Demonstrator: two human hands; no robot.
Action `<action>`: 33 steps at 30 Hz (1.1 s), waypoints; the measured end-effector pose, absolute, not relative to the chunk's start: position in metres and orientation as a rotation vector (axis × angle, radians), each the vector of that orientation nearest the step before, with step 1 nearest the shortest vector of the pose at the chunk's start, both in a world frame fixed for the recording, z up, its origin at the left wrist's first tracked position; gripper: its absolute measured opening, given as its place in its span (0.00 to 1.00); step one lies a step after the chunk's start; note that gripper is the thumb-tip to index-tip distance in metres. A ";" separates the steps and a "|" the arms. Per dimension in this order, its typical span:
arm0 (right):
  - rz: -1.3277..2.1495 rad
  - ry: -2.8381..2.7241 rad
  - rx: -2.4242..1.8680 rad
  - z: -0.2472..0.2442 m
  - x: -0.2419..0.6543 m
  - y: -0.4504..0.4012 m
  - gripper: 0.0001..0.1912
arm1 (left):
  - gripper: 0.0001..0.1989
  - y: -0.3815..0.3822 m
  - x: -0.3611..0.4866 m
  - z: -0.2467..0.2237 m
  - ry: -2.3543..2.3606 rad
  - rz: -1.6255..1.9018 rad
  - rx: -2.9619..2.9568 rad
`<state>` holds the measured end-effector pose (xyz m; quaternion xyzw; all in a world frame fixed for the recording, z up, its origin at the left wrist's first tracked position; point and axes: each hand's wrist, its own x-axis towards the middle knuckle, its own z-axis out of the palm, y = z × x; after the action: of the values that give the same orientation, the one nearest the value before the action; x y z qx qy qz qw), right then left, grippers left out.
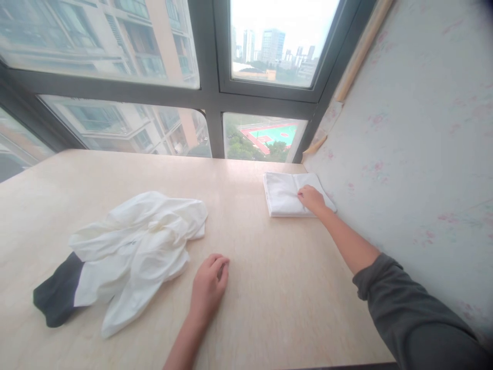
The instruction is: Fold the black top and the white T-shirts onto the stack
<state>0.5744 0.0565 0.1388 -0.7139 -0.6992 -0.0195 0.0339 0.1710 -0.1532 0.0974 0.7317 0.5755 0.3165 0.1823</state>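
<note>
My right hand (311,199) is at the top of a folded white cloth (282,192), its fingers pinched together on the upper layer. That cloth lies flat by the wall, near the window. Low in the middle of the view, my left hand (211,280) rests over the wooden surface with its fingers curled in and nothing visible in them. To its left lies a crumpled white garment (142,246) with small dark lettering and a black section (59,290) at its lower left end. The left hand does not touch the garment.
Both cloths lie on a pale wooden surface (246,318). Dark window frames (215,100) rise along its far edge, with buildings outside. A flower-patterned wall (416,154) borders the right side, its trim torn near the window corner.
</note>
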 end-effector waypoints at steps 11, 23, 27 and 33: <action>-0.097 -2.063 -2.179 0.161 0.576 0.051 0.14 | 0.09 -0.151 0.172 0.103 1.623 0.869 2.061; -0.103 -1.944 -2.131 0.216 0.565 0.032 0.14 | 0.09 -0.152 0.171 0.101 1.577 0.903 1.962; -0.333 -1.917 -1.775 0.278 0.555 0.021 0.10 | 0.08 -0.152 0.170 0.102 1.572 0.919 1.963; -0.487 -1.932 -1.465 0.372 0.525 0.009 0.06 | 0.09 -0.150 0.170 0.102 1.551 0.959 1.984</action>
<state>0.5247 0.0091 0.3717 -0.5596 -0.7379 -0.1861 0.3283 0.1699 -0.1498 0.1024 0.7180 0.5613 0.3471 0.2213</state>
